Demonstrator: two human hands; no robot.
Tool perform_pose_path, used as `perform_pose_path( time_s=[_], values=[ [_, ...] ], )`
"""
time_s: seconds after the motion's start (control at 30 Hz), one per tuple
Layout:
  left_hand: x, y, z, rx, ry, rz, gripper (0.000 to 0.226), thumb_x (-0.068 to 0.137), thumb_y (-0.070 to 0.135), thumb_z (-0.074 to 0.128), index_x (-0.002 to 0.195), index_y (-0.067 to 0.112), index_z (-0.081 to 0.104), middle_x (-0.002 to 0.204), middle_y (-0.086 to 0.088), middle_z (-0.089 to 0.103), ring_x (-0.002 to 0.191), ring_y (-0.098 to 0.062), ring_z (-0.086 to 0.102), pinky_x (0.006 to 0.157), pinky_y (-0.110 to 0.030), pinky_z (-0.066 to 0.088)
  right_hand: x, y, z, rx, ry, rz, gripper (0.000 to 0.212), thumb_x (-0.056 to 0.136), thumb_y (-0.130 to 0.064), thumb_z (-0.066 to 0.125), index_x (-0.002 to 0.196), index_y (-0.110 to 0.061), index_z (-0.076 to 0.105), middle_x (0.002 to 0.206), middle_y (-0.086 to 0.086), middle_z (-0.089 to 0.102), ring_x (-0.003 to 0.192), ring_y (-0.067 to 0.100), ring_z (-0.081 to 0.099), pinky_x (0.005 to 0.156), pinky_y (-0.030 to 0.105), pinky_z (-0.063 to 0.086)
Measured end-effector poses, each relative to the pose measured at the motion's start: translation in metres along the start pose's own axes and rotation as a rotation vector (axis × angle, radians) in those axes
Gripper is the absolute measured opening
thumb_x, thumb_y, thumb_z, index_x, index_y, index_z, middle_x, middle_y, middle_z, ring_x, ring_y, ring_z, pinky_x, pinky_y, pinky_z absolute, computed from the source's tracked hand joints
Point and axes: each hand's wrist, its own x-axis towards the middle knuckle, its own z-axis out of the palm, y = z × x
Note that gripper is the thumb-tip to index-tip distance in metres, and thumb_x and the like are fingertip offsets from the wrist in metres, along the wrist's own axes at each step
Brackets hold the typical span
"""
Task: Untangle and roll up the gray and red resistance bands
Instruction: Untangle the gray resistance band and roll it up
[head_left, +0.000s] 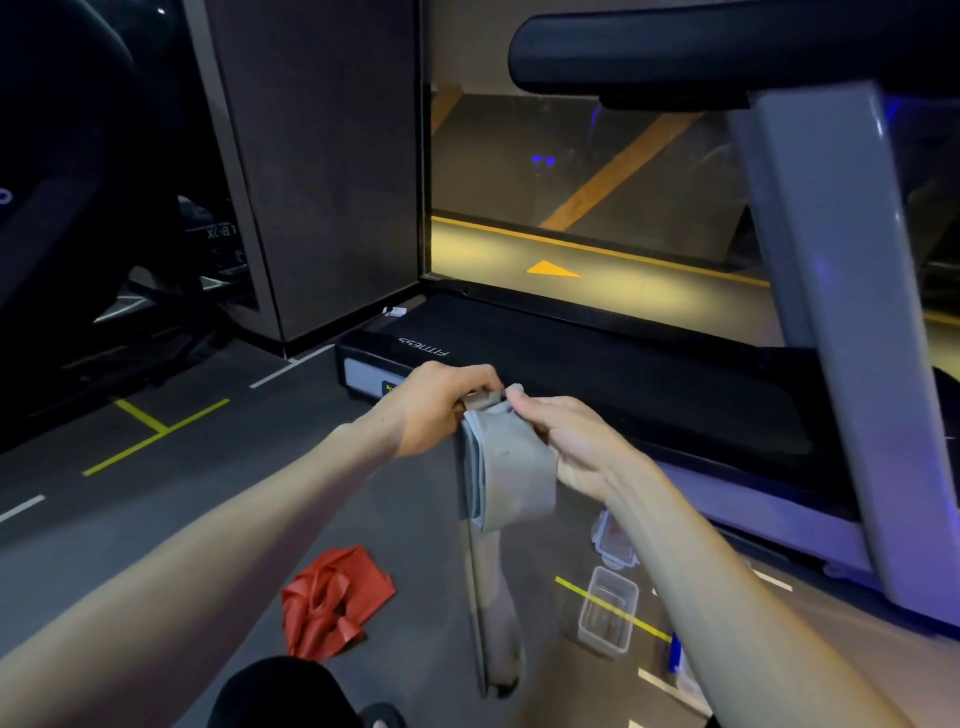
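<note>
Bottom centre of frame: my knee (280, 691) in dark fabric, so I am low to the floor (156, 519), probably kneeling or squatting.

Just above the knee, lower centre-left: red band (332, 597) lies on the floor in a crumpled, looped heap. Not touched by either hand. I judge it is parked there so both hands are free for one band at a time; it looks tangled and unrolled.

Lower right: a clear plastic container (608, 613) sits open on the floor, and what looks like its lid (615, 540) lies just beyond it, partly behind my right forearm. Likely storage for the finished rolls, kept within reach.

Centre of frame: gray band (506, 462), held up in the air off the floor. Left hand (441, 405) pinches its top end with fingers curled over it; right hand (576, 447) grips the folded layers from the other side, fingertips meeting the left at the top edge. The upper part is several flat layers stacked; a loose tail hangs straight down toward the floor. Holding it high lets the tail hang untwisted while I fold or wind from the top. Judgement: gray band is untangled, rolling is only just begun.

Beyond the hands: treadmill (623, 374) deck across the middle, its upright post at right. Far: a window with yellow floor markings outside.
</note>
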Motion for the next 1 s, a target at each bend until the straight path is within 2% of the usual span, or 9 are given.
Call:
perform_pose_path(
  time_s=[0.1, 0.2, 0.3, 0.47, 0.57, 0.73, 0.83, 0.9, 1.0],
  values=[
    [-0.001, 0.0, 0.001, 0.031, 0.049, 0.067, 0.035, 0.087, 0.001, 0.067, 0.106, 0.031, 0.07, 0.086, 0.009, 0.072, 0.078, -0.014, 0.067, 0.068, -0.04, 0.054, 0.0, -0.001, 0.004, -0.02, 0.081, 0.047, 0.05, 0.097, -0.042, 0.067, 0.111, 0.006, 0.071, 0.084, 0.011, 0.072, 0.071, 0.018, 0.068, 0.063, 0.029, 0.057],
    [-0.004, -0.002, 0.003, 0.037, 0.065, 0.08, 0.04, 0.087, -0.002, 0.067, 0.11, 0.029, 0.073, 0.092, 0.01, 0.075, 0.083, -0.013, 0.069, 0.072, -0.039, 0.055, -0.001, 0.0, 0.01, -0.011, 0.11, 0.053, 0.044, 0.098, -0.037, 0.068, 0.111, 0.005, 0.072, 0.085, 0.012, 0.075, 0.07, 0.018, 0.071, 0.059, 0.028, 0.057],
    [-0.008, -0.005, 0.002, 0.031, 0.079, 0.087, 0.045, 0.083, -0.006, 0.067, 0.112, 0.028, 0.074, 0.1, 0.01, 0.077, 0.092, -0.011, 0.072, 0.078, -0.038, 0.057, 0.0, 0.004, 0.014, 0.012, 0.103, 0.052, 0.035, 0.099, -0.026, 0.068, 0.116, 0.004, 0.073, 0.102, 0.018, 0.076, 0.081, 0.022, 0.073, 0.067, 0.03, 0.06],
    [-0.017, -0.012, 0.001, -0.113, 0.144, 0.031, 0.046, 0.082, -0.011, 0.064, 0.115, 0.019, 0.074, 0.109, 0.007, 0.077, 0.105, -0.003, 0.071, 0.09, -0.034, 0.057, 0.01, 0.001, 0.025, -0.023, 0.143, 0.007, 0.025, 0.098, -0.018, 0.069, 0.109, 0.004, 0.074, 0.096, 0.018, 0.076, 0.082, 0.025, 0.072, 0.075, 0.035, 0.057],
    [-0.021, -0.025, -0.002, -0.231, 0.193, 0.011, 0.042, 0.086, -0.006, 0.065, 0.12, 0.02, 0.069, 0.114, 0.007, 0.075, 0.109, -0.005, 0.07, 0.095, -0.041, 0.056, 0.016, -0.008, 0.039, -0.07, 0.165, -0.022, 0.022, 0.098, -0.017, 0.069, 0.104, 0.004, 0.075, 0.092, 0.017, 0.075, 0.08, 0.024, 0.07, 0.074, 0.036, 0.054],
    [-0.033, -0.046, 0.009, -0.216, 0.25, -0.074, 0.035, 0.092, 0.011, 0.068, 0.121, 0.03, 0.063, 0.107, 0.012, 0.073, 0.098, -0.013, 0.07, 0.086, -0.043, 0.057, 0.022, -0.026, 0.059, -0.08, 0.186, -0.055, 0.019, 0.097, -0.018, 0.07, 0.103, 0.0, 0.072, 0.081, 0.01, 0.07, 0.065, 0.016, 0.063, 0.059, 0.028, 0.052],
    [-0.038, -0.046, 0.026, -0.309, 0.309, -0.173, 0.039, 0.09, 0.011, 0.069, 0.125, 0.027, 0.064, 0.106, 0.012, 0.075, 0.098, -0.005, 0.071, 0.091, -0.035, 0.057, 0.023, -0.034, 0.065, -0.104, 0.199, -0.069, 0.015, 0.097, -0.019, 0.071, 0.097, -0.004, 0.071, 0.076, 0.007, 0.069, 0.061, 0.014, 0.062, 0.057, 0.027, 0.052],
    [-0.039, -0.042, 0.04, -0.382, 0.327, -0.216, 0.031, 0.087, 0.01, 0.07, 0.114, 0.027, 0.069, 0.102, 0.013, 0.076, 0.095, 0.001, 0.07, 0.09, -0.03, 0.057, 0.023, -0.038, 0.067, -0.121, 0.215, -0.082, 0.016, 0.097, -0.02, 0.071, 0.098, -0.004, 0.071, 0.078, 0.007, 0.07, 0.065, 0.015, 0.064, 0.063, 0.03, 0.053],
    [-0.038, -0.04, 0.064, -0.434, 0.324, -0.28, 0.017, 0.081, 0.017, 0.069, 0.086, 0.033, 0.067, 0.083, 0.011, 0.075, 0.076, 0.002, 0.064, 0.08, -0.033, 0.058, 0.025, -0.041, 0.065, -0.112, 0.241, -0.099, 0.017, 0.096, -0.02, 0.072, 0.1, -0.003, 0.072, 0.087, 0.011, 0.071, 0.073, 0.019, 0.065, 0.071, 0.034, 0.054]
  ],
)
